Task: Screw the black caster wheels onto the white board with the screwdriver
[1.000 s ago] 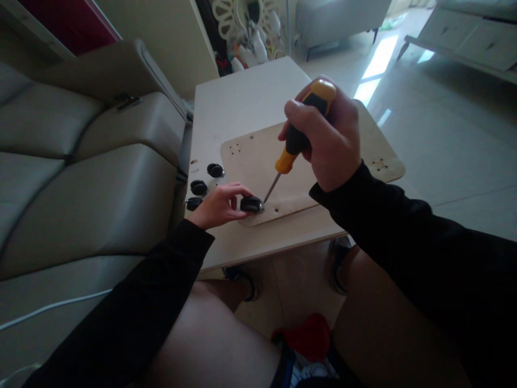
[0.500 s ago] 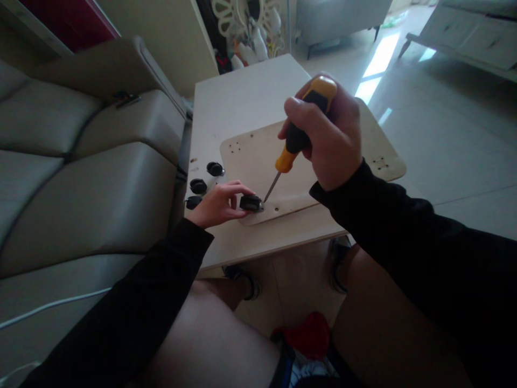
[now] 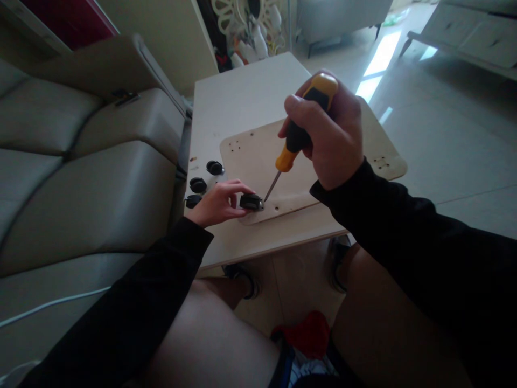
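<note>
My right hand [image 3: 329, 129] is wrapped round the yellow and black handle of a screwdriver [image 3: 298, 134]. Its shaft slants down to the left, and the tip meets the right edge of a black caster wheel [image 3: 251, 202]. Thumb and fingers of my left hand [image 3: 222, 202] grip that caster from the left. The caster sits near the front left corner of a pale wooden board [image 3: 258, 161] with small holes in it. Any screw under the tip is too small to make out.
Three more black casters, one of them a caster [image 3: 215, 168] by the board's left edge, lie on the white table [image 3: 226, 102]. A beige sofa [image 3: 100, 194] stands close on the left. Below the table's front edge are my legs and a red cloth [image 3: 309, 331].
Almost nothing differs. Both hands, the screwdriver and the caster keep their places; the view has shifted very slightly.
</note>
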`<state>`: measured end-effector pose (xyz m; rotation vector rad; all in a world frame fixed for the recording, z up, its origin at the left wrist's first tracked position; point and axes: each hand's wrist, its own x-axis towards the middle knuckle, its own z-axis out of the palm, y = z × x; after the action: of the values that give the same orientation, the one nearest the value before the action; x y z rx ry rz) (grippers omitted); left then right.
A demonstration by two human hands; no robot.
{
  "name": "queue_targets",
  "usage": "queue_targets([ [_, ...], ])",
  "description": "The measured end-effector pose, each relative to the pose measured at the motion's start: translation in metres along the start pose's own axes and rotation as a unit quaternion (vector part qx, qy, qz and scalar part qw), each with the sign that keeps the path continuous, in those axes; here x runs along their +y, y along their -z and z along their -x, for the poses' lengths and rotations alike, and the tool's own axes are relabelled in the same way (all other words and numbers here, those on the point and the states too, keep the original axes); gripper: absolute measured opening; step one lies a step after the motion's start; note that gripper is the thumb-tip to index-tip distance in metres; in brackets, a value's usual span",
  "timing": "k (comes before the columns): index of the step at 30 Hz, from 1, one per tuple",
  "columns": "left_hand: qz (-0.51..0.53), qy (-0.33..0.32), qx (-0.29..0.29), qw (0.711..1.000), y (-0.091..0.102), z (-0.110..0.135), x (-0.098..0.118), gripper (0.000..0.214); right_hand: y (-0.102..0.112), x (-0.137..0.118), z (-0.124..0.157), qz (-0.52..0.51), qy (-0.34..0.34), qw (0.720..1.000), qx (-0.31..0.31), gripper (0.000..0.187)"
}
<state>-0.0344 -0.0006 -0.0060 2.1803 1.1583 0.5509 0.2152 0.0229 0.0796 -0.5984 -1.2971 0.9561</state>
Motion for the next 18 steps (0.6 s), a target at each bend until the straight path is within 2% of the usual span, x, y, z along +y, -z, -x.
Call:
queue_targets([
  [6,-0.001,0.001,0.008,1.0,-0.0004,-0.0009,0.0021,0.031,-0.0004,0.0014,-0.0012,0.027,-0.016,0.999,0.008,0.038],
  [11,-0.001,0.001,0.012,1.0,-0.0007,-0.0009,0.0032,0.031,-0.0005,0.0006,-0.0016,0.009,0.002,1.0,-0.006,0.035],
  [18,-0.01,-0.001,0.022,1.0,-0.0011,-0.0007,0.0004,0.032,-0.0009,0.0021,0.0003,0.01,0.007,1.0,0.006,0.026],
])
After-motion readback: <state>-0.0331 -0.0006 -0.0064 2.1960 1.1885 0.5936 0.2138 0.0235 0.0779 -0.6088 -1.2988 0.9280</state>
